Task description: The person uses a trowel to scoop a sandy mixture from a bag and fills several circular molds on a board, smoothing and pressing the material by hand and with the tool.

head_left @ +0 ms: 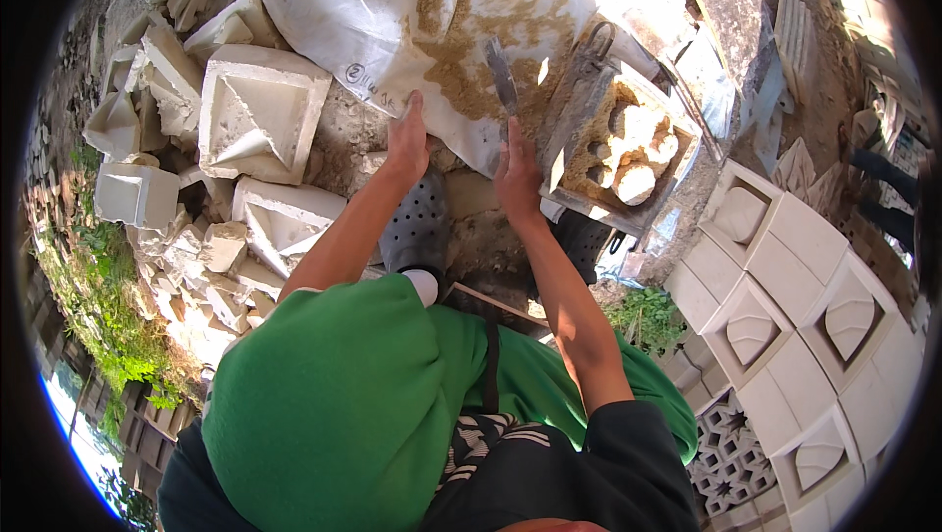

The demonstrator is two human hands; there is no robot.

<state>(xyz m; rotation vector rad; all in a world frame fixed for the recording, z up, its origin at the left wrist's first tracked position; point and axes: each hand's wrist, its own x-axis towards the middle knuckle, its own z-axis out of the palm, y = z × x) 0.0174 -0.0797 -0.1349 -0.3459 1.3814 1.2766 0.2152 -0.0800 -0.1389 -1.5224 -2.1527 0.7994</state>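
My left hand (407,144) is closed on the near edge of a white woven sack (329,17), thumb on top and the other fingers mostly hidden. Damp brown sand (446,66) lies spread over the sack. My right hand (517,167) grips the handle of a narrow flat trowel (500,71), its grey blade pointing away over the sand. Just right of that hand stands a box-shaped mould (574,154) with a wire handle. Inside it is crumbly yellowish material (628,115) with several holes and pale round lumps.
Broken white cast blocks (265,115) are piled at the left. Pale patterned blocks (785,277) stand in rows at the right, near a lattice block (731,458). A dark board (726,2) leans at the far right. My grey clogs (415,223) are close to the sack.
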